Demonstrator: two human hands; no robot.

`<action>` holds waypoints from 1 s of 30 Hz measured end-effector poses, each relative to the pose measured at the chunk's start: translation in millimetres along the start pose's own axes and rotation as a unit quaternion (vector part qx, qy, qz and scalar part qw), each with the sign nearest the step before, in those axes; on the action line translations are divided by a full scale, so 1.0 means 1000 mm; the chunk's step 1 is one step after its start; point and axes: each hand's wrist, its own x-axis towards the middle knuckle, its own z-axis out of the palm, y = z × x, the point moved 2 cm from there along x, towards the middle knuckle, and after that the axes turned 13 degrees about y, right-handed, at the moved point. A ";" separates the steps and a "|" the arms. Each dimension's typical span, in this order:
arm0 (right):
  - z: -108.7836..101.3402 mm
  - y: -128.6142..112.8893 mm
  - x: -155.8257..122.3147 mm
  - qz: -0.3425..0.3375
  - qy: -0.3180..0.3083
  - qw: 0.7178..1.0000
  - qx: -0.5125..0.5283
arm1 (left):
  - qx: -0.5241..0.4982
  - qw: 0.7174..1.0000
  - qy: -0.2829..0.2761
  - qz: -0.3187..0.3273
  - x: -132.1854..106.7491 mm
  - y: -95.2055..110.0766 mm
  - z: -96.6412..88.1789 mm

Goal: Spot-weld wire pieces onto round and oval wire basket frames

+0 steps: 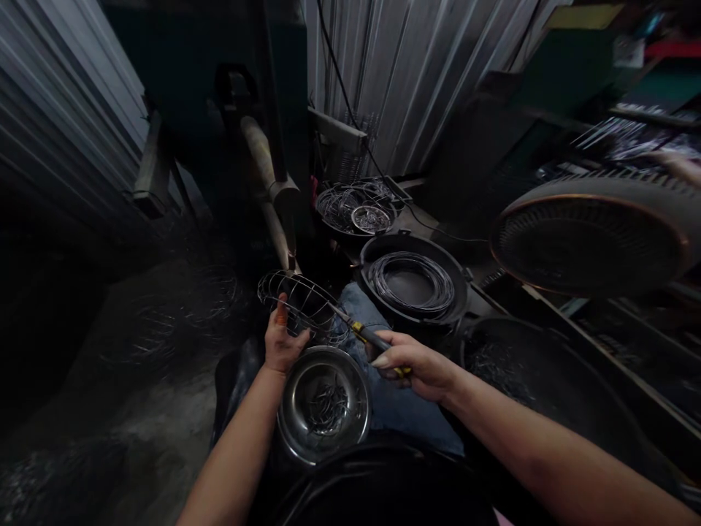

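My left hand [283, 342] grips the near side of a round wire basket [309, 296], its fingers partly hidden behind the wires. In my right hand [410, 363] are pliers [369, 336] with dark and yellow handles, their jaws reaching the right rim of the basket. Whether the jaws are closed on a wire is too small to tell. The basket is tilted at the end of a worn rod on a machine [274, 186]. Below my hands, a shiny metal bowl [293, 424] with short metal pieces in it rests on my lap.
A dark pan [463, 303] holding a wire coil [413, 281] stands ahead on the right. Behind it is a basin of loose wire [350, 208]. A fan [591, 241] is at right, above a large dark pan [575, 394]. Another person's hand shows at the right edge.
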 end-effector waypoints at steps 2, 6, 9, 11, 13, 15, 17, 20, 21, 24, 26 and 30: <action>0.001 -0.001 0.000 0.000 -0.003 1.000 0.005 | 0.002 1.000 0.000 0.005 -0.001 -0.001 0.001; 0.007 -0.006 0.000 -0.002 0.001 1.000 0.006 | 0.006 1.000 -0.004 0.007 -0.001 -0.001 0.002; 0.010 -0.011 -0.001 -0.001 0.034 0.999 -0.027 | 0.004 1.000 -0.010 0.020 0.000 0.001 0.002; 0.011 -0.016 -0.001 -0.022 0.049 0.995 -0.085 | 0.006 0.999 -0.017 0.027 0.000 0.001 0.002; 0.012 -0.021 0.000 -0.071 0.052 0.984 -0.156 | 0.012 0.999 -0.025 0.027 0.000 0.001 0.002; 0.013 -0.026 0.001 -0.122 0.043 0.967 -0.218 | 0.018 0.999 -0.031 0.019 -0.001 0.000 0.003; 0.013 -0.028 0.003 -0.150 0.037 0.947 -0.281 | 0.017 0.999 -0.027 0.016 -0.002 -0.002 0.004; 0.011 -0.030 0.004 -0.180 0.057 0.902 -0.387 | 0.013 1.000 -0.021 0.018 -0.002 -0.003 0.004; 0.011 -0.031 0.004 -0.192 0.068 0.887 -0.413 | 0.013 1.000 -0.022 0.018 -0.002 -0.003 0.004; 0.011 -0.033 0.003 -0.181 0.067 0.902 -0.385 | 0.015 0.999 -0.024 0.016 -0.001 -0.003 0.003; 0.011 -0.033 0.003 -0.126 0.050 0.946 -0.293 | 0.012 0.999 -0.025 0.023 -0.001 -0.001 0.003; 0.008 -0.029 0.000 -0.048 0.051 0.980 -0.187 | 0.008 0.999 -0.027 0.015 0.000 0.001 0.003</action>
